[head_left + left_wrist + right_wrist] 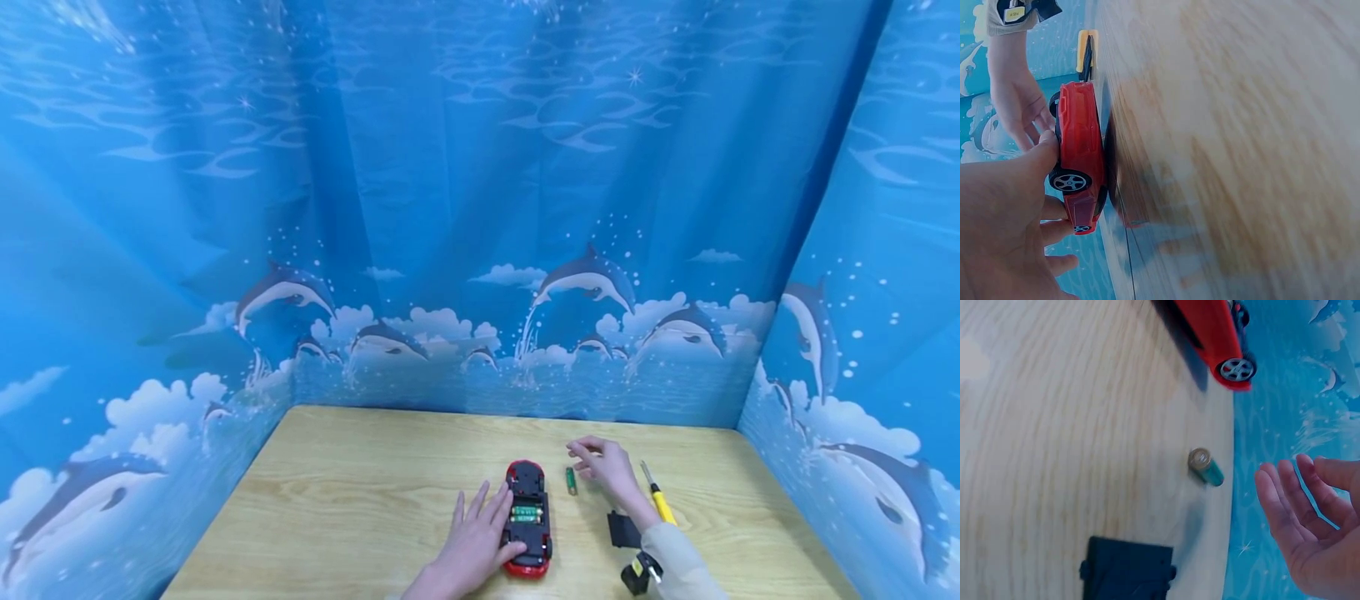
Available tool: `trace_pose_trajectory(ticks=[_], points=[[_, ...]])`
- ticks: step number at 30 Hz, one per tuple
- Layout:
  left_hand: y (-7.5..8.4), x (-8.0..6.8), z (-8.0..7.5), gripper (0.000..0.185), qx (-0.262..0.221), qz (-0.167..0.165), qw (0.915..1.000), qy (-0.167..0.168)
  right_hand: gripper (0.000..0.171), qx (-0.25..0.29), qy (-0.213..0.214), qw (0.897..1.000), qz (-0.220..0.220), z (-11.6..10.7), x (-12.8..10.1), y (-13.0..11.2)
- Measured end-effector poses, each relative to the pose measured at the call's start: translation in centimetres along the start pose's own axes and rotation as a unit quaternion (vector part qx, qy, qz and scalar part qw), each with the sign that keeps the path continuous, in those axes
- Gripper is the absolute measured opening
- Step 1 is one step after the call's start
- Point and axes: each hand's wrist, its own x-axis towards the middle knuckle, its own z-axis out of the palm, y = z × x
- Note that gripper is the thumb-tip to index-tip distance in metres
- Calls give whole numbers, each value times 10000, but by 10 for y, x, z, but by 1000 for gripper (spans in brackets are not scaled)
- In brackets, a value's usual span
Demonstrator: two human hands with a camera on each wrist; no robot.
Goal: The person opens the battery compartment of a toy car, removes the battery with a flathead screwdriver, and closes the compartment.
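Observation:
A red toy car (528,568) lies upside down on the table, its black underside facing up. In its uncovered battery compartment sit green batteries (527,514). My left hand (474,537) rests on the car's left side with spread fingers, the thumb on the underside; the left wrist view shows the thumb (1046,153) at the car's edge. A loose green battery (572,481) lies to the right of the car, its end facing the camera in the right wrist view. Just right of that battery, my right hand (606,465) hovers with loosely bent fingers and holds nothing.
A black battery cover (623,530) lies right of the car, below the right forearm. Beside that forearm is a screwdriver (662,504) with a yellow handle. Blue dolphin-print curtains (480,250) stand behind and at both sides of the wooden table (337,500).

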Motion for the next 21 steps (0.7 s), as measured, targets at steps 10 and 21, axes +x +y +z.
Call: trace_pose_trajectory(ticks=[10, 21], points=[[-2, -1, 3, 78, 154, 164, 9995, 212, 25, -32, -575, 9967, -571, 12, -13, -21], [-3, 1, 3, 80, 67, 125, 9999, 75, 11, -1121, -1173, 9781, -1305, 28, -31, -31]])
